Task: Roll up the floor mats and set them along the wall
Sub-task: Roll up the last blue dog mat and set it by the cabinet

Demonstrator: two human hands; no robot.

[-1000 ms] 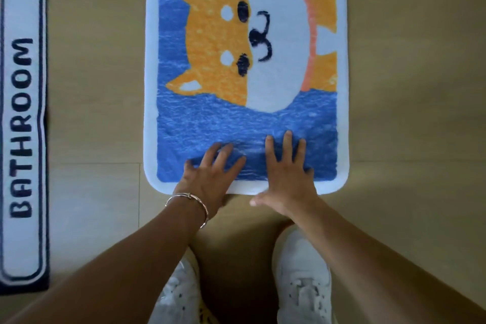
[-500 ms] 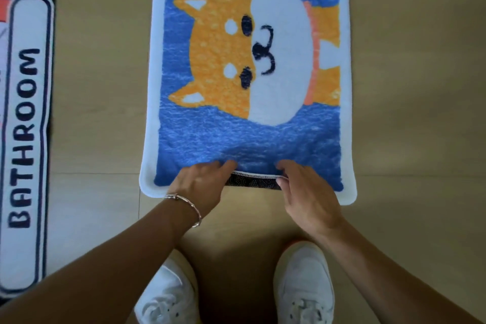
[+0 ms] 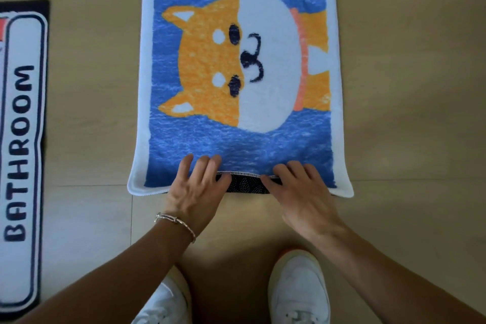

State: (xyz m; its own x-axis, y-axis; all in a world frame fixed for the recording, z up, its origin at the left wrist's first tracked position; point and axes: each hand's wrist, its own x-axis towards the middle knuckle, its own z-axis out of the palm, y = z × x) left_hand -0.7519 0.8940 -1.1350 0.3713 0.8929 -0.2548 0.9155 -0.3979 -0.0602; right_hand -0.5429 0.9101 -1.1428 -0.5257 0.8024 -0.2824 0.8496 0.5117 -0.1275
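A blue floor mat point(image 3: 236, 144) with an orange and white dog face and a white border lies flat on the floor ahead of me. Its near edge is folded over in the middle, showing a strip of dark dotted backing point(image 3: 247, 183). My left hand point(image 3: 196, 189), with a bracelet on the wrist, presses on the fold's left end, fingers on the blue pile. My right hand point(image 3: 302, 192) holds the fold's right end, thumb on the backing. A white mat point(image 3: 22, 139) with a dark border and the word BATHROOM lies flat at the far left.
The floor point(image 3: 407, 113) is light wood-look boards, bare to the right of the blue mat and between the two mats. My two white shoes point(image 3: 298, 289) stand just behind my hands. No wall is in view.
A second ago both hands lay flat on the mat's near end. They then lifted the near edge and turned it over, and the folded strip of backing is now wider.
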